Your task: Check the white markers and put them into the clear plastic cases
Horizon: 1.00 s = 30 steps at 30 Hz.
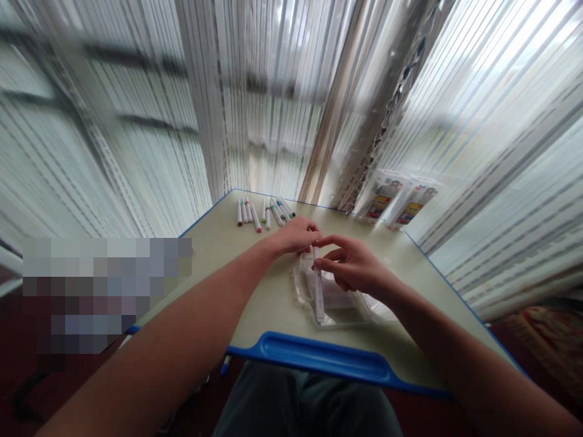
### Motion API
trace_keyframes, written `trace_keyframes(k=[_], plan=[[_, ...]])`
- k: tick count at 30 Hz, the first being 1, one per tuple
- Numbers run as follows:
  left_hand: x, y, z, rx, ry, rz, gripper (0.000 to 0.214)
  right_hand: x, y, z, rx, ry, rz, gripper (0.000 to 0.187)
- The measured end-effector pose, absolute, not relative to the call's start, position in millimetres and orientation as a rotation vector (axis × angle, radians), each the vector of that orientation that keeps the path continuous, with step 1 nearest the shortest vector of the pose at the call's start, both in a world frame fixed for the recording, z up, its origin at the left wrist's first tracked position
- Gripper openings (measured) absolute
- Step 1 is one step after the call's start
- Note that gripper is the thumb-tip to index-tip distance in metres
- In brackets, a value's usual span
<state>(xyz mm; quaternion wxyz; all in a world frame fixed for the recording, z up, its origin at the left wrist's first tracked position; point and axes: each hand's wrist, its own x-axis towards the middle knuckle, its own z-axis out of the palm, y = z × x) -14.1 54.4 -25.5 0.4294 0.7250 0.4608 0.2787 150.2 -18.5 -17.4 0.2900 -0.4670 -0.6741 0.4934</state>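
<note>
A white marker (319,297) lies lengthwise along the left side of an open clear plastic case (346,326). My right hand (355,264) pinches the upper part of this marker between thumb and forefinger, its other fingers curled above the case. At the marker's far end is my left hand (296,235), fingers bent inward and close to the right fingertips. What the left fingers hold, if anything, is hidden. A bit of red shows under them. Beyond my left hand, several white markers (255,218) with coloured ends are spread on the table.
The pale table (204,261) has a blue edge and a blue molded tray (319,357) at the front. Two clear packages (380,203) with labels stand at the far right. Sheer striped curtains (273,91) hang behind. A blue-capped marker (225,365) shows below the front edge.
</note>
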Motion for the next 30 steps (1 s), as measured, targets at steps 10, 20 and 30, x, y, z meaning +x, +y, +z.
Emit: trace_keyframes(k=[10,20,30], plan=[[-14,54,-25,1.893,1.135,0.697,0.014,145,-16,-26,-1.19,-1.875,1.185,0.042],[-14,56,-27,1.853,1.128,0.684,0.013,154,-12,-31,-1.173,-2.043,1.028,0.039],[-41,62,-18,1.697,0.736,0.421,0.038,172,-14,-12,-1.018,-2.3,1.041,0.061]])
